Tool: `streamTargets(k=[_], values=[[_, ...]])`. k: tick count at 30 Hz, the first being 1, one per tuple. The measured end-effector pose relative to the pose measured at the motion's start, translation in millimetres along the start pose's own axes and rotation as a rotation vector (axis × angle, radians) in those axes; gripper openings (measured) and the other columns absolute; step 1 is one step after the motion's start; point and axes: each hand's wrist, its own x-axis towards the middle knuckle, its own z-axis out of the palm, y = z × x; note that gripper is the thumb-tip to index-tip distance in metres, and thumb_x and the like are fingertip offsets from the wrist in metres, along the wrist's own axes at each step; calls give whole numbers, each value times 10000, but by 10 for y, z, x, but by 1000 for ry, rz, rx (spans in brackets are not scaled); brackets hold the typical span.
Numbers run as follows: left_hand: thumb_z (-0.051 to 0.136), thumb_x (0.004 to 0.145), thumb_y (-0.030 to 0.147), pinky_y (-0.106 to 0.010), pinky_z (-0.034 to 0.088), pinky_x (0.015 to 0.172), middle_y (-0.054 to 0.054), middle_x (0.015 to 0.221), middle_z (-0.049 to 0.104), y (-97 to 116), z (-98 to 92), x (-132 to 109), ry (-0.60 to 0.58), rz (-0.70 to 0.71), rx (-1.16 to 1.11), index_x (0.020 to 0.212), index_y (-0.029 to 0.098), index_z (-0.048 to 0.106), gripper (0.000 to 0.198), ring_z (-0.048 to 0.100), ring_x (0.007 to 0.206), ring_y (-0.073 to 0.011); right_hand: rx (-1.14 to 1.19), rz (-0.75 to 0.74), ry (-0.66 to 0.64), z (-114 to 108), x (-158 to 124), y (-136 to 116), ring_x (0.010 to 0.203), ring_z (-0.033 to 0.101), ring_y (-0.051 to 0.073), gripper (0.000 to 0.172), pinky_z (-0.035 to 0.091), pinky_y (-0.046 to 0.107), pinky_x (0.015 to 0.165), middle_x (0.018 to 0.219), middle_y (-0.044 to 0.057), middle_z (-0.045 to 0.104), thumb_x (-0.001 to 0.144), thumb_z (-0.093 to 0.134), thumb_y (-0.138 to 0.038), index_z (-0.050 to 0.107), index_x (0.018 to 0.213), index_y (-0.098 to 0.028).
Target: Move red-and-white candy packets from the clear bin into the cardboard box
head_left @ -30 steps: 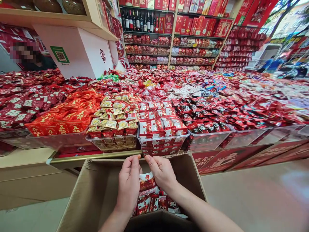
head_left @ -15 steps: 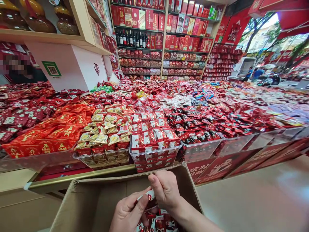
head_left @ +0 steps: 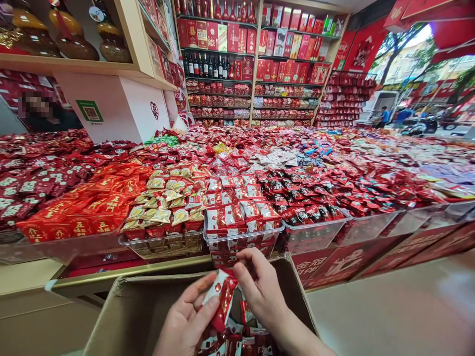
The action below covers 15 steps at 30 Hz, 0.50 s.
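Observation:
A small red-and-white candy packet (head_left: 225, 292) is pinched in my left hand (head_left: 189, 316), thumb on its front, over the open cardboard box (head_left: 148, 301). My right hand (head_left: 265, 284) is beside the packet's upper right corner, its fingers loosely curled and the thumb apart from the index finger. Whether the thumb touches the packet's edge is hard to tell. Below both hands, similar wrapped candies (head_left: 237, 343) lie in the box, partly covered by the hands. Just beyond the box, a clear plastic bin (head_left: 243, 237) holds stacked packets of the same red-and-white look.
Gold durian-style packets (head_left: 166, 215) and orange-red packets (head_left: 89, 207) fill bins on the left. Dark red-and-black packets (head_left: 311, 215) sit to the right. Shelves (head_left: 254, 64) of boxes and bottles stand behind. A person (head_left: 46, 111) is at the far left.
The packet has turned so that its front shows more fully. My right hand has loosened from its closed grip near the packet, and its fingers have parted. The view has shifted slightly.

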Motion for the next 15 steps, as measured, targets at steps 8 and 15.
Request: streamTargets(k=[8, 15], values=[[769, 512, 304, -217, 537, 564, -32, 783, 733, 35, -1, 19, 54, 152, 126, 1114, 156, 515, 669, 651, 644, -157, 334, 329, -143, 106, 18, 43, 463, 303, 64, 414, 253, 202, 441, 478, -56, 341, 806, 428, -459, 350, 516, -173], [634, 669, 412, -197, 493, 542, 0, 723, 715, -10, -161, -52, 68, 198, 202, 1164, 198, 463, 566, 627, 611, -136, 173, 283, -201, 5, 72, -71, 493, 325, 68, 388, 270, 199, 459, 508, -44, 374, 807, 439, -443, 411, 546, -157]])
